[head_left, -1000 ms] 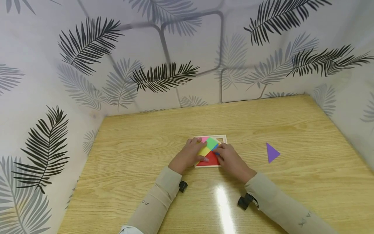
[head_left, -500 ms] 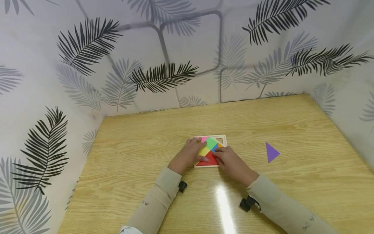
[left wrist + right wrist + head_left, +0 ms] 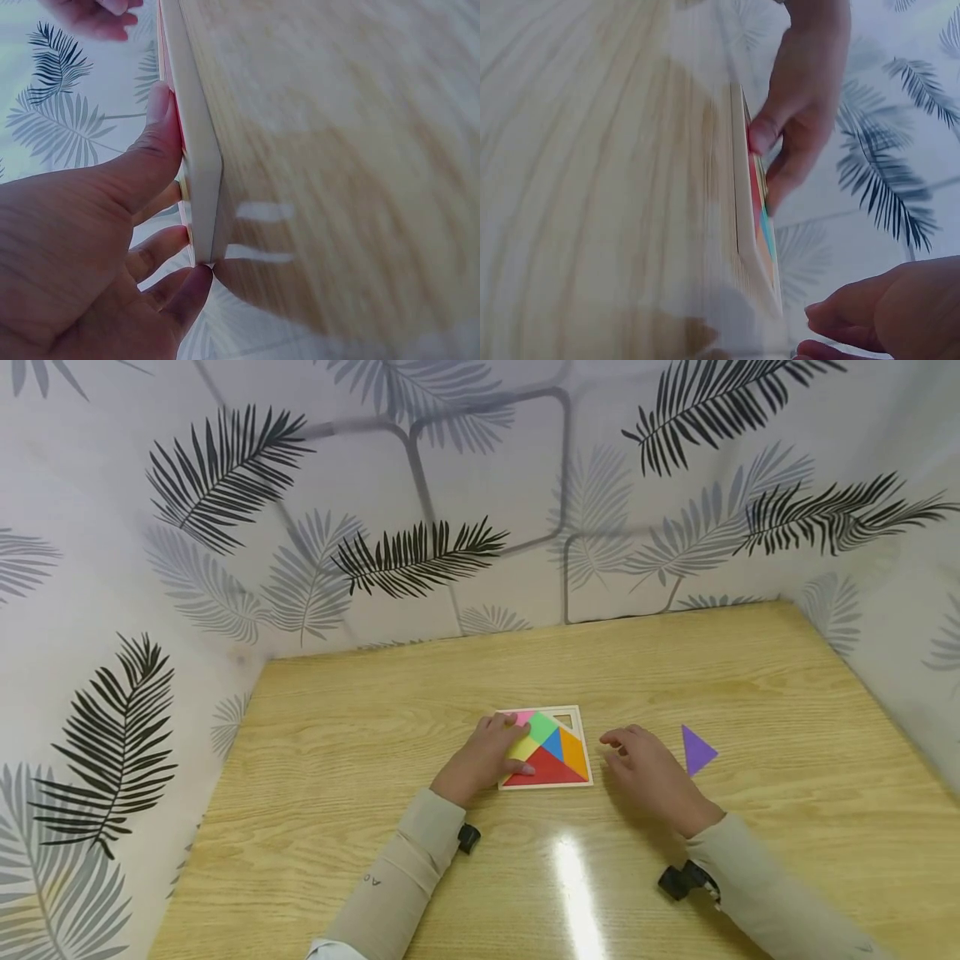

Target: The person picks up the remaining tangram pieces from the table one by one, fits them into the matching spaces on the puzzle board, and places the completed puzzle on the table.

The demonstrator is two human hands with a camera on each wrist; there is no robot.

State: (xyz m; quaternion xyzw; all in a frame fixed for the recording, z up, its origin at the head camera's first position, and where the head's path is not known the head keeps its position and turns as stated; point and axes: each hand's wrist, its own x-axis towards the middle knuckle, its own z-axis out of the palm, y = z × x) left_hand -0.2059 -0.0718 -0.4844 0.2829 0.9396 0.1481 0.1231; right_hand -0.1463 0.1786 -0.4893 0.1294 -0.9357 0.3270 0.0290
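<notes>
A square wooden tangram tray (image 3: 589, 777) lies on the table, filled with coloured pieces: a red triangle (image 3: 551, 770), a blue triangle (image 3: 553, 744), an orange parallelogram (image 3: 573, 753), a green square (image 3: 542, 727), plus yellow and pink. A triangular gap shows at its far right corner. My left hand (image 3: 483, 752) holds the tray's left side; the left wrist view shows the thumb (image 3: 156, 124) on top and a finger at the corner. My right hand (image 3: 652, 772) hovers right of the tray, fingers loosely curled around nothing. Just beyond it lies a purple triangle (image 3: 697, 749), partly covered by the hand.
The wooden table (image 3: 360, 718) meets a pale leaf-patterned curtain (image 3: 480, 485) at its back and sides. Glare brightens the tabletop in front of the tray. Black wrist cameras (image 3: 682, 881) sit at both beige sleeves.
My right hand has lifted off the blue and orange pieces and moved right, towards the purple triangle, uncovering the tray's right side. My left hand has stayed on the tray.
</notes>
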